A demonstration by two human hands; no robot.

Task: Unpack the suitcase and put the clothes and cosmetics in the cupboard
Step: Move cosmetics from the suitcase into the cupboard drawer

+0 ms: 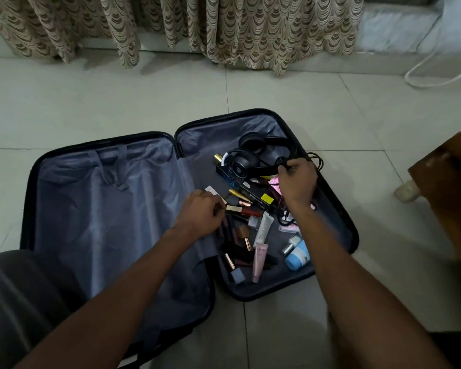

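— So, where do the hands sit over the open black hard-shell suitcase with grey lining?

— Both over its right half. The left hand is curled at the inner edge of the loose pile of lipsticks, tubes and bottles, fingers bent over a gold-capped red lipstick; whether it truly pinches it I cannot tell. The right hand is clenched on the thin black cable of the black over-ear headphones, at the far right wall.

— And the clothes?

— None visible; the left half shows only lining and a strap.

— What does the next pick turn on?

— The cosmetics lie between the two hands, nearer the left. That lipstick runs left to right, its gold cap toward the left fingers (handy, I'd judge), while the slim pink tube and the white tube lie roughly near to far. The pale blue round jar sits under the right forearm, nearer that arm.
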